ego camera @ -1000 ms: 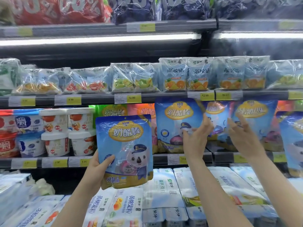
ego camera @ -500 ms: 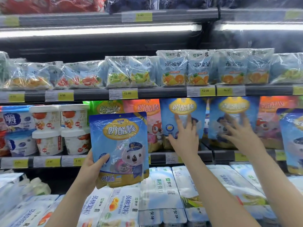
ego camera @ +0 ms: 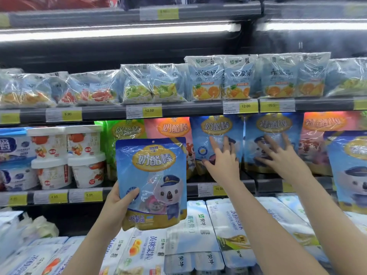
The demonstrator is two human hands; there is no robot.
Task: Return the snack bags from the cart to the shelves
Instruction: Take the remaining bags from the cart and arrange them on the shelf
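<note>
— Where's the snack bag (ego camera: 153, 181)?
— Centre of the frame. The left hand (ego camera: 117, 203) grips its lower left edge, thumb curled over the front.
— And the right hand (ego camera: 223, 163)?
— Fingers spread straight, pressed flat on a second bag (ego camera: 216, 132) (blue too), right of centre on the shelf (ego camera: 246, 185).

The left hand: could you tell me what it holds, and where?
The left hand grips a blue koala-print plastic snack pouch by its lower left edge.

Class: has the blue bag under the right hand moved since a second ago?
Yes: the blue bag slid back under the shelf rail, uncovering the orange bag.
</note>
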